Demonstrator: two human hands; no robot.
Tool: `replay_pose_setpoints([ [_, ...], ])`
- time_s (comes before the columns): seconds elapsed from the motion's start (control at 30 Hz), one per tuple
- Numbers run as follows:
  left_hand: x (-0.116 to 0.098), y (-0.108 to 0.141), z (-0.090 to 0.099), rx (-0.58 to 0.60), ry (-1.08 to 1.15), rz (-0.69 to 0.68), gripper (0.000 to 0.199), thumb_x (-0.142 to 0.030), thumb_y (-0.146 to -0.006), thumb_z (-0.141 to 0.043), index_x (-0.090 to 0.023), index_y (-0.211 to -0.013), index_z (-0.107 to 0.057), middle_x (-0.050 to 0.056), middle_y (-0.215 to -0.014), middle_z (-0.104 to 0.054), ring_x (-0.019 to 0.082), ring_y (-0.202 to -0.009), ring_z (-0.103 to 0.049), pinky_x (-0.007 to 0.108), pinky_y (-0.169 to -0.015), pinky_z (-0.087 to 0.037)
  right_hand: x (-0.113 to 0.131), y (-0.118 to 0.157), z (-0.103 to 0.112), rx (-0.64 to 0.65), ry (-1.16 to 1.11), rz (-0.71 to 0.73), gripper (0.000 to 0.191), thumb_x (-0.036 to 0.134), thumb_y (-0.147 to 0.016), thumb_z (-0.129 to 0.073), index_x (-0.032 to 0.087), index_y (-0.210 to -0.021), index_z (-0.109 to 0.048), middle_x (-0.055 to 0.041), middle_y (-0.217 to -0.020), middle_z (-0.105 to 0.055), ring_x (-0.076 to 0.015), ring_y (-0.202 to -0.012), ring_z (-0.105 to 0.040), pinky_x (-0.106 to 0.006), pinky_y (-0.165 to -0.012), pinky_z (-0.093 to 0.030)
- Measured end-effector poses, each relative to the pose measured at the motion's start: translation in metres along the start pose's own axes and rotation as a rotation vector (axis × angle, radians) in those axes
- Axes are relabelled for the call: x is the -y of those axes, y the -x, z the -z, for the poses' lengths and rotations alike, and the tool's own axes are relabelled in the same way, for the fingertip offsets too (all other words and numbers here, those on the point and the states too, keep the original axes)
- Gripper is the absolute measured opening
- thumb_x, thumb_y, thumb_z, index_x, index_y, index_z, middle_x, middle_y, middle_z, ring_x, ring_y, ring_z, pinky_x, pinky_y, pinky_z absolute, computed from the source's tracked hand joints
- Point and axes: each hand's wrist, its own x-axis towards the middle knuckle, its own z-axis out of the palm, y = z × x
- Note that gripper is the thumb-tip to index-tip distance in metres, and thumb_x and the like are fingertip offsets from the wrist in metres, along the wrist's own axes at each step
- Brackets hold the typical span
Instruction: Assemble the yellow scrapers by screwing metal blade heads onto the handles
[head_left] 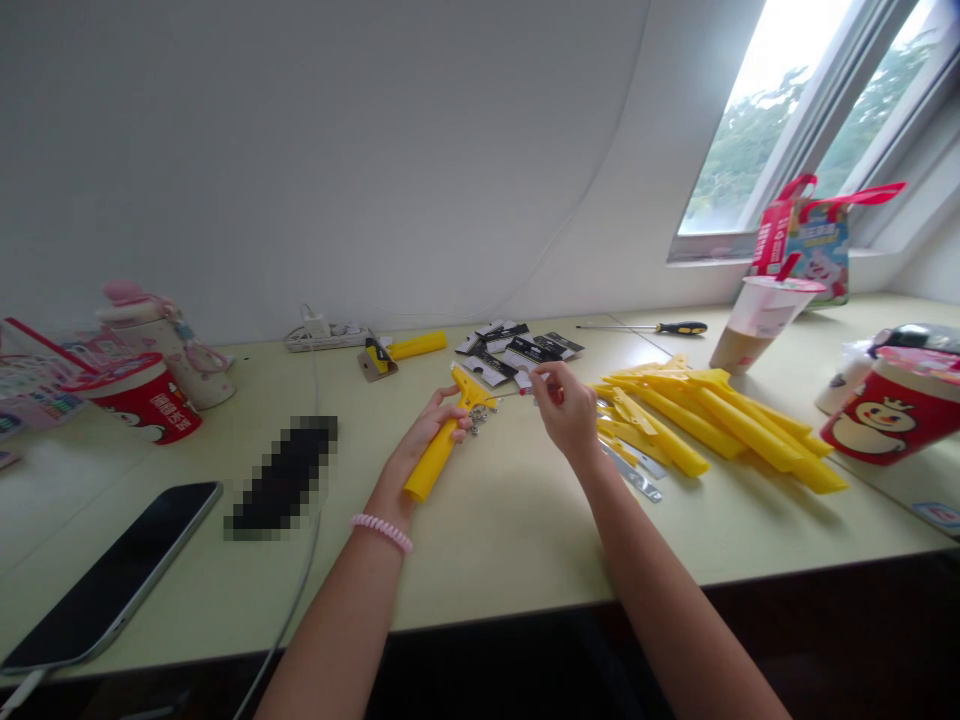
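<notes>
In my left hand [421,440] is a yellow plastic scraper [433,462], its wide head tilted up and away from me. My right hand [568,408] pinches a small screwdriver [511,394], whose thin shaft points left at the scraper's head. Whether the tip touches a screw is too small to tell. Beside the left fingertips lies a little heap of metal screws [478,420]. Right of my right hand is a pile of yellow scraper handles [720,420], with flat metal blades [637,478] at its near side.
Black-and-white cards [517,352] lie behind my hands, near another yellow scraper [420,345] and a power strip [330,338]. A larger screwdriver [679,328] rests by the wall. Drink cups [761,325] stand right, another cup [169,400] left. A phone [120,570] and cable [311,530] lie left.
</notes>
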Motion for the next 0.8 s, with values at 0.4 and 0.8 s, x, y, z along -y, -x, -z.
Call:
replay_pose_setpoints([
  [0.4, -0.004, 0.006, -0.003, 0.003, -0.011, 0.008, 0.049, -0.003, -0.062, -0.054, -0.022, -0.103, -0.036, -0.002, -0.067, -0.045, 0.004, -0.047, -0.045, 0.011, -0.038, -0.026, -0.007, -0.001, -0.001, 0.195, -0.082, -0.075, 0.012, 0.031, -0.078, -0.045, 0.02, -0.084, -0.044, 0.0015, -0.066, -0.054, -0.0113, -0.053, -0.046, -0.021, -0.052, -0.033],
  [0.8, -0.001, 0.0, 0.001, 0.026, -0.003, -0.018, 0.051, -0.003, -0.061, -0.055, -0.024, -0.103, -0.036, 0.0, -0.073, -0.049, 0.003, -0.046, -0.044, 0.011, -0.038, -0.027, -0.011, -0.002, 0.001, 0.164, -0.003, -0.152, 0.011, 0.031, -0.079, -0.043, 0.021, -0.081, -0.045, 0.0025, -0.061, -0.053, -0.0125, -0.052, -0.046, -0.022, -0.051, -0.031],
])
